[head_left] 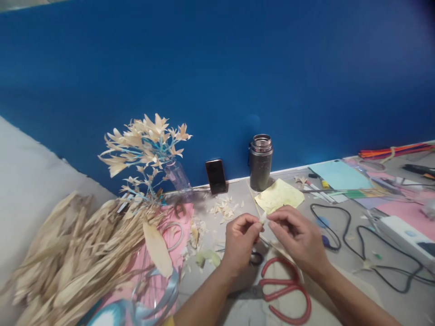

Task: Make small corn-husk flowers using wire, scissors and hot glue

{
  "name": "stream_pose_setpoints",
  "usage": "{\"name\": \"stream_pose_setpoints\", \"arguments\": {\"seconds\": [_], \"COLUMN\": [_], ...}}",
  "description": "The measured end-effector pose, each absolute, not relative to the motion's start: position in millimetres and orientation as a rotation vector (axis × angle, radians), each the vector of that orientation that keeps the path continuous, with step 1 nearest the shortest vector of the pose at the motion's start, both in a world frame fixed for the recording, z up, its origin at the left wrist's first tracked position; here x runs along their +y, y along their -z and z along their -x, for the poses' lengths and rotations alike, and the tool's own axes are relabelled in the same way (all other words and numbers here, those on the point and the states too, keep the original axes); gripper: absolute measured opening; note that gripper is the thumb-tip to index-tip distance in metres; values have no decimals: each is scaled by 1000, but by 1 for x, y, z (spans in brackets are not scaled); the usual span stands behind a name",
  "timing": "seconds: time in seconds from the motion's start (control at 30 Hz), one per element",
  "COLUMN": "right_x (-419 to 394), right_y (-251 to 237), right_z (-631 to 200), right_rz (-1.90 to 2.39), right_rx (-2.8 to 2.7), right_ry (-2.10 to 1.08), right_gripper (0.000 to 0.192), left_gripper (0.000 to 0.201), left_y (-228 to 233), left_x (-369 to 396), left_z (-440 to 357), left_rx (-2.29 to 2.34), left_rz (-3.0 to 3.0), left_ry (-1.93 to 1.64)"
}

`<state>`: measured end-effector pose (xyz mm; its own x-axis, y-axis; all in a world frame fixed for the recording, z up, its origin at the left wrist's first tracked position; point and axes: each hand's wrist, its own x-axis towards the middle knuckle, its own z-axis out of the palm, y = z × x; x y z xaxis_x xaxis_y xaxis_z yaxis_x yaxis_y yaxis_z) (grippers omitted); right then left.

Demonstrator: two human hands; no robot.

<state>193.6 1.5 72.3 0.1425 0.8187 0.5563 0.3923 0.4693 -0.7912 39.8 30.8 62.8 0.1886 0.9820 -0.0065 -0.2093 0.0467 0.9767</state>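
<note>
One head-worn camera looks forward and down from close above the counter [234, 199], facing the blue wall [217, 68] behind it.

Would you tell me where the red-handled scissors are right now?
In the head view, the red-handled scissors lie on the table near the bottom edge, just below the right hand.

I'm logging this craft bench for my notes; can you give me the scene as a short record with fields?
left hand: pinches a small pale piece
right hand: pinches the same piece
below hands: red-handled scissors
left side: heap of dried husks, husk flowers in a jar
at blue wall: phone, steel flask
right side: coloured papers, black cable
</note>
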Motion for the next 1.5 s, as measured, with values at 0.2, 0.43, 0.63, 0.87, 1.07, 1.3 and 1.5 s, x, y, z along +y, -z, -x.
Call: {"name": "stream_pose_setpoints", "arguments": {"seconds": [0.2,0.43,0.63,0.87,1.07,1.3,1.5], "right_x": [5,6,7,3,9,6,-3], "right_y": [-69,-60,-56,-66,-67,-61,-58], "right_z": [-192,-193,-195,-200,-203,-192,-179], "right_rz": [1075,1047,975,905,968,967,964], "right_rx": [-1614,-1855,-1952,-1785,-1654,-1698,-1673], "right_ry": [-168,116,303,239,106,-276,-662], "right_gripper": [9,16,20,11,13,13,20], "left_gripper": [22,18,21,14,10,31,43], "left_y": [-66,-62,-64,-69,-79,-73,-50], "left_x": [28,23,26,25,22,13,5], "left_z": [-43,-43,-42,-40,-32,-19,-13], "left_rx": [960,972,935,927,915,758,686], "left_rz": [-1191,-1167,-1103,-1109,-1356,-912,-702], "left_ry": [-1169,-1115,-1066,-1210,-1369,-1156,-1081]}}
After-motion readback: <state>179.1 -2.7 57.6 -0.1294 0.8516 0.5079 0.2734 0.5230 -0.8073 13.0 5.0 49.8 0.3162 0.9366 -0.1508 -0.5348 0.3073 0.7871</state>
